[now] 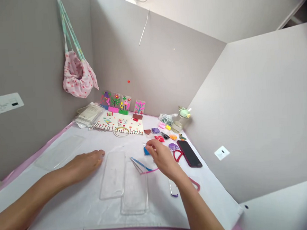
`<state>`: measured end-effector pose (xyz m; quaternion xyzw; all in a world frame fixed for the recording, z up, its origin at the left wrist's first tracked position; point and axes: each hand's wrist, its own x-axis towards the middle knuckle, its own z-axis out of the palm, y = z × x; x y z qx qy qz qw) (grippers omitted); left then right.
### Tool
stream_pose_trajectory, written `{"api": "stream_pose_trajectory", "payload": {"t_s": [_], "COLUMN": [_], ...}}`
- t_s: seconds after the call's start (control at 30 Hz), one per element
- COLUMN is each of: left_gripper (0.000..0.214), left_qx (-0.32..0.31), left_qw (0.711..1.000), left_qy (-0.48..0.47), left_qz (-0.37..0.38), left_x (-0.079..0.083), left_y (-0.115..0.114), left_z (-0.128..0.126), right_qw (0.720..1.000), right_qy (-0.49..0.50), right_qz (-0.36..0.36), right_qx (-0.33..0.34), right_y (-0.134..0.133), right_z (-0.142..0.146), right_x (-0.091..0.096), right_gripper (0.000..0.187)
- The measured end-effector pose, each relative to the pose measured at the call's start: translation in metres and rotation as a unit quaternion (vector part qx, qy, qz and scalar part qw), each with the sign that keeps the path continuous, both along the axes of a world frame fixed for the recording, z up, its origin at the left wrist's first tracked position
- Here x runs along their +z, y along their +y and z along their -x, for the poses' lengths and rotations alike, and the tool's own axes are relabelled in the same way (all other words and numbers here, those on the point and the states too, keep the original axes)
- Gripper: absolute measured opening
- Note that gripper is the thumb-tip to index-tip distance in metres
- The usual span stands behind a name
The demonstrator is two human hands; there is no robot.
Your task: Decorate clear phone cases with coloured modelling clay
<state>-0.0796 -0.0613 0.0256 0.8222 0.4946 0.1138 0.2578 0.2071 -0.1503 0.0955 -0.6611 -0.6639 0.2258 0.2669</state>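
Note:
My left hand (85, 163) lies flat and open on the white table cover (70, 203), just left of a clear plastic sheet (112, 174). A second clear sheet (134, 192) lies beside the first. My right hand (162, 156) reaches over the middle of the table with its fingers pinched on a small blue clay packet (146, 150). Thin sculpting tools (141, 165), blue and pink, lie just left of that hand. Small packets of coloured clay (160, 138) are spread beyond it.
A dark phone (189, 153) and red-handled scissors (178, 155) lie to the right. Clay flower pictures (121, 104) stand at the back wall with a decorated card (120, 123) before them. A small bottle (181, 120) stands back right. A pink bag (77, 76) hangs on the wall.

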Motion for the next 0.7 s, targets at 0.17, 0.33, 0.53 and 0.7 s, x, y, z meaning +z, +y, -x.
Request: {"api": "stream_pose_trajectory", "payload": {"t_s": [0.17,0.33,0.53,0.7], "left_gripper": [0.029,0.051,0.034,0.038], "left_qx": [-0.017,-0.042,-0.076,-0.034], "left_qw": [0.996,0.972,0.938,0.932], "left_qy": [-0.04,-0.124,-0.205,-0.268], "left_qz": [0.08,0.197,0.269,0.243], "left_x": [-0.013,-0.026,-0.015,-0.001], "left_y": [0.008,0.017,0.014,0.011], "left_z": [-0.015,-0.024,-0.029,-0.027], "right_qw": [0.987,0.984,0.993,0.973], "right_qy": [-0.065,-0.084,-0.016,0.231], "right_qz": [0.079,0.079,0.053,-0.025], "right_qx": [0.126,0.134,0.102,-0.012], "right_y": [0.017,0.015,0.016,0.025], "right_z": [0.033,0.052,0.048,0.048], "right_x": [-0.029,-0.059,-0.064,-0.068], "right_gripper": [0.008,0.028,0.026,0.053]}}
